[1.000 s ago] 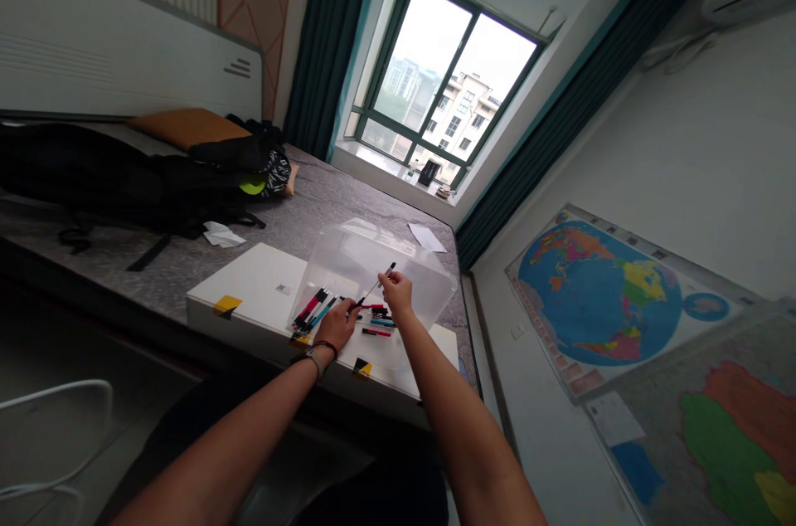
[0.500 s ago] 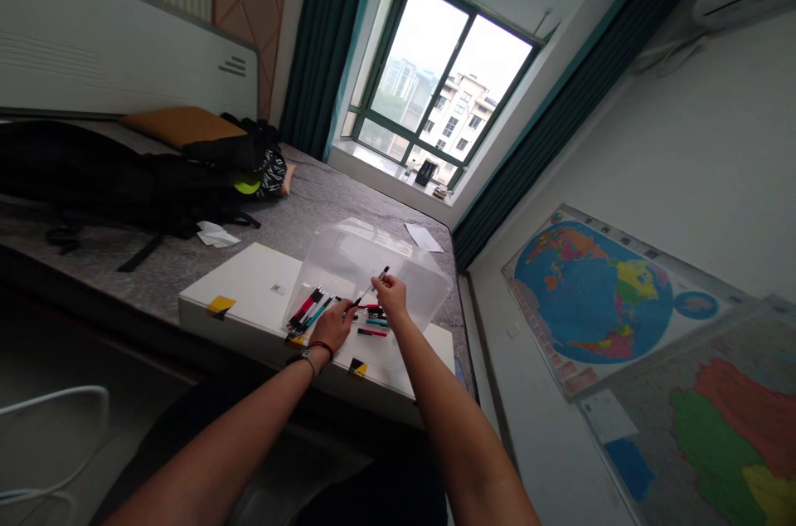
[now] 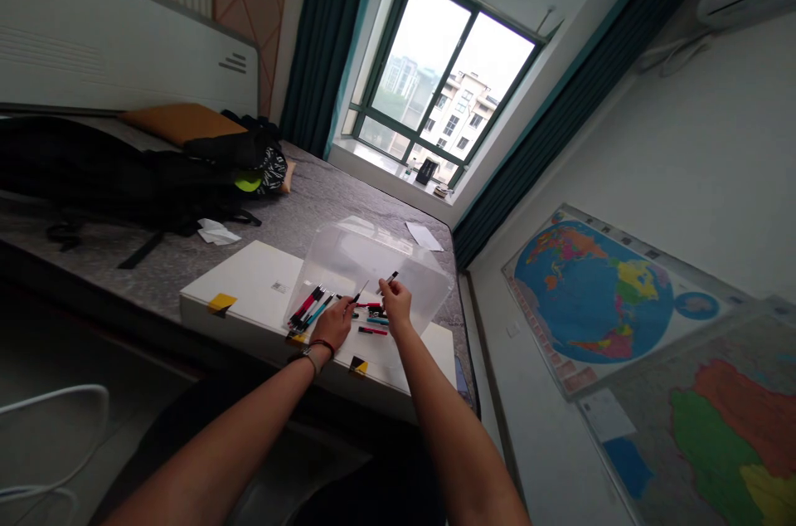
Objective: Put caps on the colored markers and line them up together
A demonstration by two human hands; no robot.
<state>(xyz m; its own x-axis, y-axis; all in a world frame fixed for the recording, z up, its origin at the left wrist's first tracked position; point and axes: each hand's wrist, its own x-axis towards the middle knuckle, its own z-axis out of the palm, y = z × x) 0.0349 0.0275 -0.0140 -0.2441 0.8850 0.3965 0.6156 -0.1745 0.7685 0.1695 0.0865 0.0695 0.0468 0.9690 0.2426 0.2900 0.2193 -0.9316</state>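
My left hand [image 3: 334, 322] is closed on a pen's dark front part, from which a thin refill [image 3: 362, 289] sticks up to the right. My right hand [image 3: 396, 304] pinches a pen barrel [image 3: 390, 279] with a black end, a short distance from the refill's tip. Both hands are over the open side of a clear plastic box [image 3: 429, 281] lying on a white carton [image 3: 252, 273]. Left of my left hand lies a group of red, black and teal pens [image 3: 306, 306]. Below my right hand are more pen pieces, one a red and black pen [image 3: 372, 331].
The carton rests on a grey bed surface [image 3: 336, 190]. A black bag [image 3: 124, 186], a crumpled tissue [image 3: 217, 232] and a white sheet [image 3: 424, 236] lie there too. Wall maps [image 3: 590, 294] hang at the right, and a window [image 3: 448, 78] is ahead.
My right hand has moved slightly right with the pen barrel, away from my left hand. A gap now shows between the barrel and the refill in my left hand.
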